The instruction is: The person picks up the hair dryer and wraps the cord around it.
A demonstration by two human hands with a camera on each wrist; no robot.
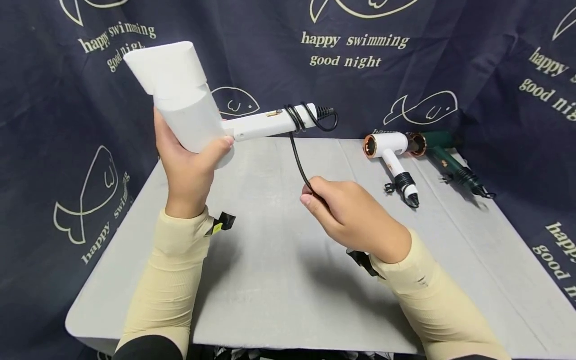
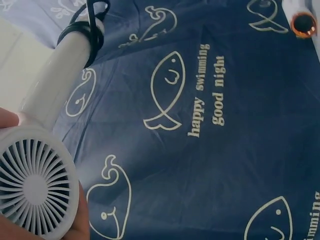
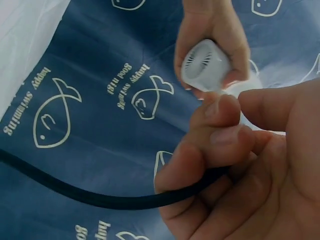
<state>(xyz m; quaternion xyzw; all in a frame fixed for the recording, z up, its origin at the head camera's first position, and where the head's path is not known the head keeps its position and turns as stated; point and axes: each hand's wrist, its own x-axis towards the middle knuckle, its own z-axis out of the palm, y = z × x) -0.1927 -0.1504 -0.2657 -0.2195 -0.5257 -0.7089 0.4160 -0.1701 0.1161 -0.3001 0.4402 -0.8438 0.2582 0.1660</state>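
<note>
My left hand (image 1: 189,170) grips a white hair dryer (image 1: 191,120) round its barrel, holding it above the table with the wide nozzle up and the handle pointing right. In the left wrist view the dryer's round vented back (image 2: 35,185) shows beside the fingers. Black cord (image 1: 294,119) is looped round the end of the handle, and a length of it runs down to my right hand (image 1: 355,215). That hand pinches the cord between thumb and curled fingers. The right wrist view shows the cord (image 3: 120,201) passing into the fingers; its far end is hidden.
On the right of the grey table (image 1: 270,290) lie a white hair dryer (image 1: 391,155) with a copper-coloured rim and a dark green one (image 1: 445,155), each with its cord wrapped round the handle. A navy curtain (image 1: 270,60) with fish prints hangs behind.
</note>
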